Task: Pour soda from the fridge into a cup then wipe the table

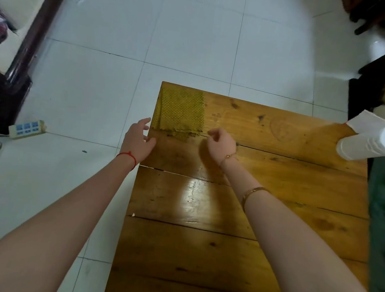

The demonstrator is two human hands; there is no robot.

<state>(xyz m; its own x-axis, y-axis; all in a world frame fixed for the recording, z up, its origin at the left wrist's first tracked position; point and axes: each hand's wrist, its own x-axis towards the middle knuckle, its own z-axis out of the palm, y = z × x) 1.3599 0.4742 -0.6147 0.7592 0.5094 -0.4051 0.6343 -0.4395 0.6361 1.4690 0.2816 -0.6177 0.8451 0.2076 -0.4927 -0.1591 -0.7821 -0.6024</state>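
Observation:
A folded yellow-green cloth [181,112] lies flat on the far left corner of the wooden table [261,221]. My left hand [138,141] hovers at the table's left edge, just near the cloth's lower left corner, fingers spread and holding nothing. My right hand [222,143] hangs over the table just right of the cloth's near edge, fingers loosely curled, nothing in it. A stack of white cups [371,144] lies on its side at the table's far right corner. No soda is in view.
White paper [366,121] rests behind the cups. A power strip [26,129] lies on the white tiled floor at the left. Dark furniture stands at the left and upper right. Green fabric [381,232] runs along the table's right edge.

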